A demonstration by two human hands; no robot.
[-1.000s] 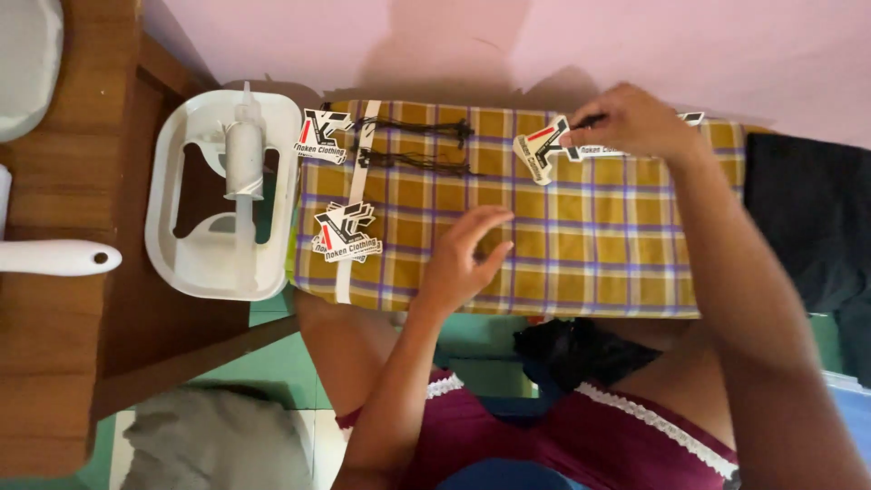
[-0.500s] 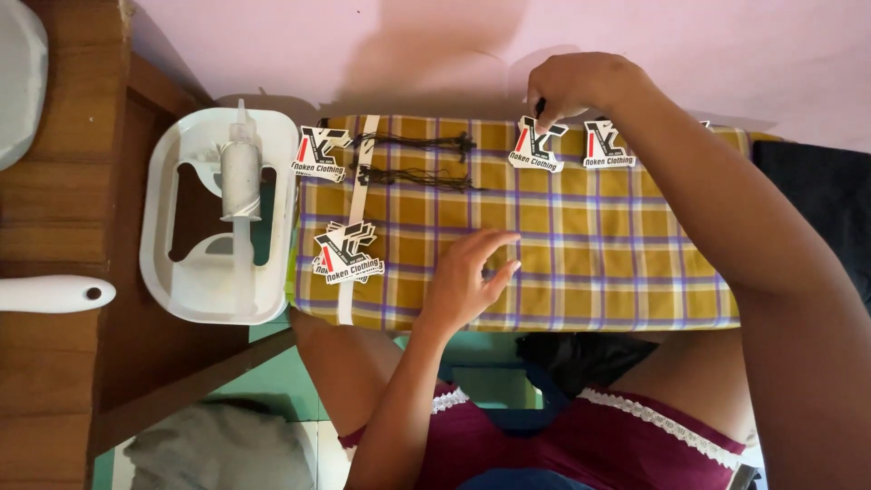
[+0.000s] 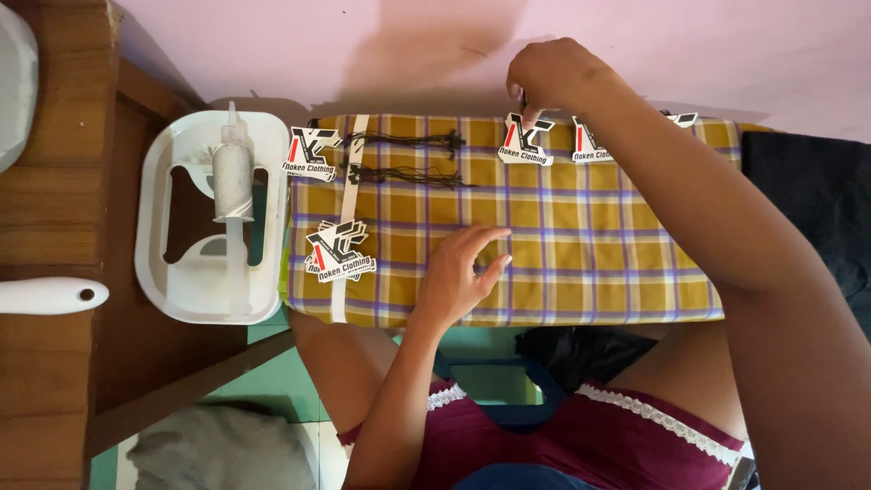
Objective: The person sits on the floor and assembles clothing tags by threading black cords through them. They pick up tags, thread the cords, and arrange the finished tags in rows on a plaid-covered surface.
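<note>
While the left hand (image 3: 458,277) rested flat and empty on the yellow plaid cloth (image 3: 581,245), the right hand (image 3: 549,77) had carried a printed hang tag (image 3: 524,143) leftward to the cloth's far edge, pinching it beside a second tag (image 3: 594,145).

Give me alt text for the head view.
The right hand pinches a paper tag at the far edge of a yellow plaid cloth; the left hand lies flat on it, near the dark strings.
</note>
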